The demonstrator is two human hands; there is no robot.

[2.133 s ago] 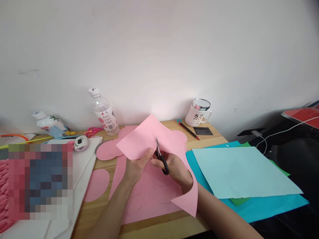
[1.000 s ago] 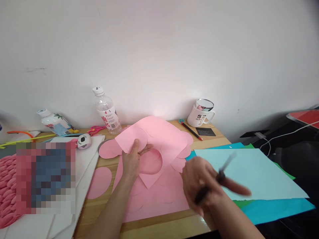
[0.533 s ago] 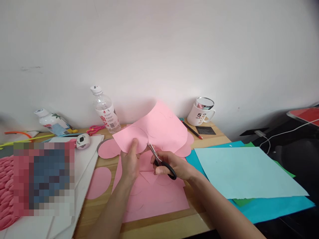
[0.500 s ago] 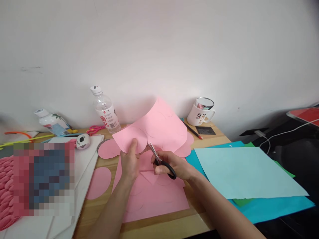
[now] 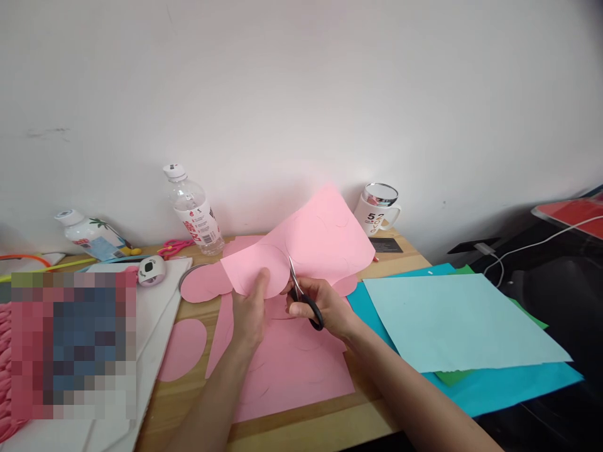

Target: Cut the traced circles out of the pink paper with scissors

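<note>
My left hand (image 5: 249, 309) pinches the lower left part of a raised pink paper sheet (image 5: 320, 235), thumb on top. Pencilled curves show on that sheet. Black-handled scissors (image 5: 311, 310) are in my right hand (image 5: 326, 306), their blades pointing up and away at the sheet's lower edge, along a drawn curve. Beneath both hands lies another pink sheet (image 5: 296, 389) with faint pencil arcs. Rounded pink cutouts rest to the left, one an oval (image 5: 184, 349) on the wooden table and another (image 5: 205, 282) farther back.
A clear bottle (image 5: 195, 216), a smaller white-capped bottle (image 5: 92, 235) and pink scissors (image 5: 174, 247) stand or lie near the wall. A white mug (image 5: 377, 210) sits at back right. Light blue paper (image 5: 464, 323) covers darker blue and green sheets. White boards (image 5: 155, 339) lie left.
The raised pink sheet has shifted right and tilted, and my left hand moved slightly right with it. The scissors now point more steeply upward, their blades farther along the curve.
</note>
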